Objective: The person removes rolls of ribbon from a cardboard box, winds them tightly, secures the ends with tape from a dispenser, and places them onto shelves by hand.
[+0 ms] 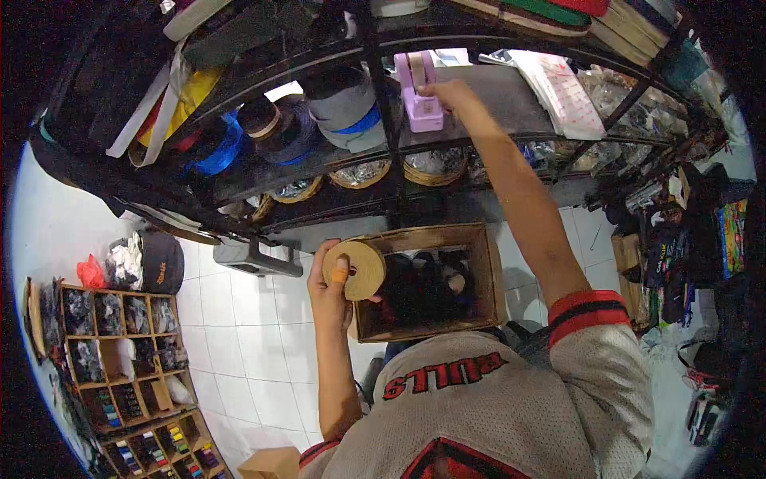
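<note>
My left hand (325, 281) grips a flat round roll of tan tape or ribbon (367, 270), its thumb across the face near the core. An orange band wraps the thumb. The roll is held over the left edge of an open cardboard box (431, 325) with dark items inside. My right arm stretches up to the shelf, where my right hand (455, 94) is closed at the side of a lilac tape dispenser (425, 120). Some of those fingers are hidden behind the dispenser.
A dark metal shelf rack (303, 177) spans the front, with ribbon rolls (343, 104), round baskets (435, 174) and plastic packets (558, 92). Below it stands a grey stool (254, 257). A wooden cubby unit (128, 335) is at left, hanging goods (678, 239) at right.
</note>
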Motion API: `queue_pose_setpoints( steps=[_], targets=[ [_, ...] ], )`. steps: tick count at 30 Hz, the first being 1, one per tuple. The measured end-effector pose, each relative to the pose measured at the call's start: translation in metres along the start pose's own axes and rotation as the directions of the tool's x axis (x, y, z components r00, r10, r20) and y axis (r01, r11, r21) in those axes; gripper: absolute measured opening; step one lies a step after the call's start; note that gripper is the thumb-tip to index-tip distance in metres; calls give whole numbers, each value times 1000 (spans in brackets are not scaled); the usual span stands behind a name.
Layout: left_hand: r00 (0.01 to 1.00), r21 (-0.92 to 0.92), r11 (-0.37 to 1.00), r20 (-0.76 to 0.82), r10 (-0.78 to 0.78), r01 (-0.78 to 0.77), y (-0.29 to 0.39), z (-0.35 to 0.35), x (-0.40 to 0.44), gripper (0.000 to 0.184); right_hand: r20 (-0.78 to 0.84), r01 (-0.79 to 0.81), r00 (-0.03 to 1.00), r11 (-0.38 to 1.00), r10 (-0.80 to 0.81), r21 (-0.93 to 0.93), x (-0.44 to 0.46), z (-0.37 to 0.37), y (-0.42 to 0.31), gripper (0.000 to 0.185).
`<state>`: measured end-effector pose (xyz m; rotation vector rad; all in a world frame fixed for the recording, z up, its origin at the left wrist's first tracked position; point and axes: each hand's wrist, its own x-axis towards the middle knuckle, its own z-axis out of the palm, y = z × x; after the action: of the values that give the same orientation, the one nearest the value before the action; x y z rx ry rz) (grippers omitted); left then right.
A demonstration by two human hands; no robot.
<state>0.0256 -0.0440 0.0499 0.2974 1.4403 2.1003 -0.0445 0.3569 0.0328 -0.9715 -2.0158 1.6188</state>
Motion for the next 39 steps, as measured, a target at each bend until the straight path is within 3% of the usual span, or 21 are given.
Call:
queue_pose_setpoints(
  steps=[3,4,10,12,14,17,18,22,25,26,29,32,35,39],
  targets=[
    [1000,-36,999,29,3,-2,0,-15,2,41,-90,-86,991,992,94,92,-3,7,-11,29],
    [999,-42,999,34,-6,7,-4,-21,4,41,-29,-149,987,976,156,160,6,5,-10,21],
    [998,-22,999,54,-44,45,-7,-34,18,37,2,-201,980,979,201,22,12,7,-24,8],
    [996,-25,998,77,-50,52,-11,-38,25,37,-91,-135,987,990,132,-28,-1,9,-45,8],
    [996,-26,998,71,-49,51,-15,-37,29,36,-68,-147,987,989,146,-11,5,9,-48,12],
    [996,-37,999,85,-25,29,-21,-40,36,34,10,-239,970,947,243,217,-19,9,-61,20],
    [996,-47,999,93,-11,16,-23,-40,37,34,-7,-263,965,963,264,66,-40,7,-79,25],
    [995,-18,999,93,-33,35,-23,-43,38,34,227,-136,970,974,93,181,-13,3,-28,26],
    [994,1,1000,106,-21,21,-27,-45,43,33,40,-22,999,976,14,214,-17,10,-14,24],
    [994,25,1000,106,-3,1,-28,-45,45,33,-65,83,995,975,-72,206,-10,14,-3,21],
    [995,20,1000,101,-13,11,-29,-43,48,33,-189,159,969,987,-161,-28,-21,17,-5,18],
    [994,-3,998,90,-58,58,-31,-45,51,33,-199,217,967,921,-159,324,-38,24,-4,20],
    [991,-10,994,77,-108,109,-34,-46,49,33,-184,119,979,975,-84,189,-69,23,-18,15],
    [990,-1,993,72,-118,118,-32,-42,52,34,-219,151,972,939,-84,308,-75,26,2,16]
  ],
)
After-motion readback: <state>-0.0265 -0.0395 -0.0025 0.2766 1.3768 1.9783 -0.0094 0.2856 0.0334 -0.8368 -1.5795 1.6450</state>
